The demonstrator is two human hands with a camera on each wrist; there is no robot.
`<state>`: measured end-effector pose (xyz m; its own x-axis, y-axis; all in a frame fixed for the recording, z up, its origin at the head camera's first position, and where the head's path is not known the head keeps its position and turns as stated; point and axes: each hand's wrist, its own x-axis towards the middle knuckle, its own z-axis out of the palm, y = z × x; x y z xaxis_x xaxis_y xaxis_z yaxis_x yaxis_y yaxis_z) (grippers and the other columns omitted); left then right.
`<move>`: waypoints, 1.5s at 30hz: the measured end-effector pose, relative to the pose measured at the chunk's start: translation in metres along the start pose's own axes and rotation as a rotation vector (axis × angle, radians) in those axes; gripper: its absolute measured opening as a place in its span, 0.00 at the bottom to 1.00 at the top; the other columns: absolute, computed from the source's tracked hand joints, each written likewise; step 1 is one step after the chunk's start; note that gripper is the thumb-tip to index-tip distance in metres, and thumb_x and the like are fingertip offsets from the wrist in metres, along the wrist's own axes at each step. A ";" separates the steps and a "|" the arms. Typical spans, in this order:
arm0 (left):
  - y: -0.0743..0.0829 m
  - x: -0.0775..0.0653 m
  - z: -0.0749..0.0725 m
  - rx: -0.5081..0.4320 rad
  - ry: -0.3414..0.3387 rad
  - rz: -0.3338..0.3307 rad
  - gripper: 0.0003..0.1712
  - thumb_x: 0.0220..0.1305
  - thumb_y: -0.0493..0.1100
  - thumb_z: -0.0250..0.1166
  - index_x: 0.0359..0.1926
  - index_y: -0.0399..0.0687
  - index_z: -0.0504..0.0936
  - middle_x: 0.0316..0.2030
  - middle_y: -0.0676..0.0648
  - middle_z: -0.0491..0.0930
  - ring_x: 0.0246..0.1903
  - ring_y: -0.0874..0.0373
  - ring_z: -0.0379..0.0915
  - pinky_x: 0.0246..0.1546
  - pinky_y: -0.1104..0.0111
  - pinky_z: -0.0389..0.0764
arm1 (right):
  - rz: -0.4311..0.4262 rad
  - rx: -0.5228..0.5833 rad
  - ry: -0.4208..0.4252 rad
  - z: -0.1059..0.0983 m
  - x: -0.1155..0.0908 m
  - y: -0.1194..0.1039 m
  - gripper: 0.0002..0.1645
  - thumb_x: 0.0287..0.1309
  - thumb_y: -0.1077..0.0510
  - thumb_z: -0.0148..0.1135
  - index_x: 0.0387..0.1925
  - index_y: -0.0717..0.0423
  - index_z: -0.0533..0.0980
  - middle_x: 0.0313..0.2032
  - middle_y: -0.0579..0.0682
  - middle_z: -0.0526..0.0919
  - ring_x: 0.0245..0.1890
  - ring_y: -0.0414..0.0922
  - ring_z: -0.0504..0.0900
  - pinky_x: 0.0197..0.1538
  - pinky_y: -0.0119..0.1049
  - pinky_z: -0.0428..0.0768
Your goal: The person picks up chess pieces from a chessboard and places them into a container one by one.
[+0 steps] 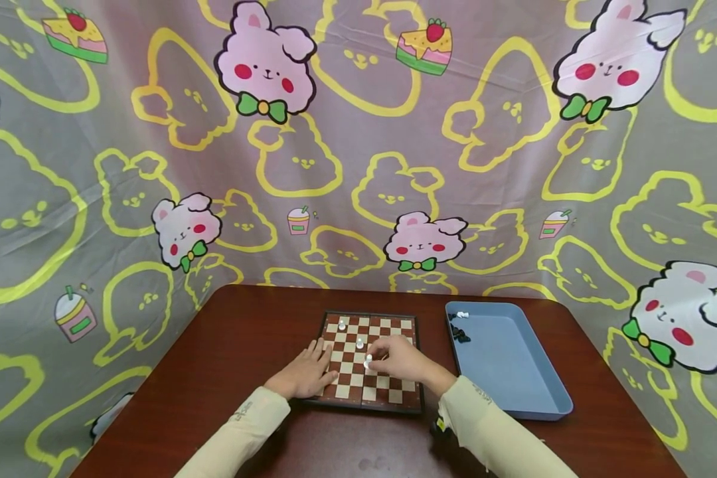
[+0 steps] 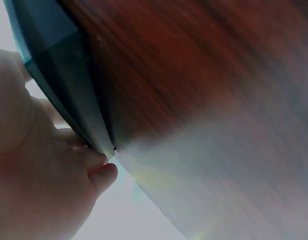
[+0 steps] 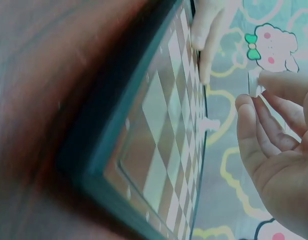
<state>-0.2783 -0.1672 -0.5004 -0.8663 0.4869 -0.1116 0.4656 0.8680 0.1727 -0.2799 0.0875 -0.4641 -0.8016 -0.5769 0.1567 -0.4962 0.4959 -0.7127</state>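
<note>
A chessboard (image 1: 349,378) with brown and cream squares and a dark rim lies on the table. My left hand (image 1: 306,373) rests at its left side, fingers extended over the edge; in the left wrist view that hand (image 2: 38,175) lies along the board's dark side (image 2: 68,75). Over the board's middle, my right hand (image 1: 401,358) pinches a white chess piece (image 1: 368,359) between thumb and fingertips. The same piece (image 3: 254,83) shows partly covered by the fingers in the right wrist view. Two more white pieces stand on the board, one near the middle (image 1: 360,344), one farther back (image 1: 342,325).
Right of the board sits a blue-grey tray (image 1: 508,365). Several black pieces (image 1: 461,335) and some white pieces (image 1: 463,315) lie at its far left. A dark object (image 1: 441,426) with a yellow patch is partly under the right sleeve. A patterned curtain (image 1: 334,219) hangs behind the table.
</note>
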 end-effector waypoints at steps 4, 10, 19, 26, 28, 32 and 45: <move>0.000 0.000 0.000 0.007 0.000 0.003 0.39 0.73 0.59 0.43 0.72 0.35 0.52 0.70 0.30 0.44 0.70 0.37 0.39 0.66 0.51 0.51 | 0.008 -0.033 0.020 -0.013 -0.003 0.006 0.05 0.58 0.57 0.65 0.37 0.53 0.82 0.30 0.38 0.81 0.31 0.35 0.79 0.31 0.33 0.77; 0.000 0.000 0.001 0.011 -0.002 0.005 0.39 0.73 0.60 0.42 0.72 0.35 0.52 0.70 0.30 0.44 0.70 0.38 0.38 0.66 0.52 0.51 | 0.042 -0.031 0.068 -0.037 -0.011 0.015 0.04 0.58 0.58 0.65 0.36 0.53 0.82 0.30 0.40 0.82 0.32 0.38 0.79 0.32 0.35 0.77; 0.000 0.000 0.002 0.007 -0.004 0.001 0.39 0.73 0.60 0.42 0.72 0.35 0.52 0.70 0.30 0.44 0.70 0.38 0.38 0.66 0.52 0.51 | 0.075 0.013 0.143 -0.072 -0.021 0.037 0.03 0.59 0.59 0.63 0.36 0.53 0.80 0.33 0.45 0.82 0.33 0.41 0.79 0.35 0.39 0.77; 0.000 0.001 0.002 0.002 0.012 0.004 0.39 0.73 0.58 0.43 0.71 0.34 0.52 0.70 0.30 0.44 0.69 0.37 0.39 0.66 0.51 0.51 | 0.153 -0.012 0.224 -0.097 -0.032 0.051 0.03 0.57 0.60 0.64 0.35 0.55 0.80 0.31 0.46 0.80 0.32 0.45 0.78 0.33 0.39 0.75; 0.000 0.001 0.002 -0.003 0.014 0.001 0.39 0.73 0.58 0.43 0.71 0.34 0.53 0.70 0.30 0.44 0.69 0.37 0.39 0.66 0.51 0.51 | 0.178 -0.014 0.243 -0.104 -0.035 0.056 0.03 0.57 0.60 0.64 0.34 0.54 0.80 0.31 0.46 0.80 0.30 0.46 0.78 0.31 0.40 0.75; 0.000 0.001 0.002 0.001 0.012 -0.001 0.39 0.73 0.58 0.44 0.71 0.34 0.53 0.70 0.30 0.44 0.69 0.37 0.39 0.66 0.51 0.51 | 0.233 0.015 0.265 -0.117 -0.043 0.068 0.03 0.57 0.60 0.64 0.32 0.56 0.79 0.32 0.49 0.80 0.31 0.50 0.79 0.31 0.44 0.78; 0.000 0.000 0.002 0.017 0.012 0.005 0.39 0.73 0.59 0.43 0.71 0.34 0.53 0.70 0.29 0.45 0.69 0.37 0.39 0.66 0.52 0.51 | 0.308 0.057 0.317 -0.147 -0.066 0.107 0.09 0.59 0.61 0.62 0.39 0.65 0.78 0.36 0.54 0.81 0.40 0.59 0.80 0.42 0.52 0.79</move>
<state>-0.2778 -0.1666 -0.5025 -0.8662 0.4899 -0.0985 0.4726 0.8672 0.1568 -0.3292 0.2741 -0.4499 -0.9762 -0.1761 0.1268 -0.2062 0.5717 -0.7941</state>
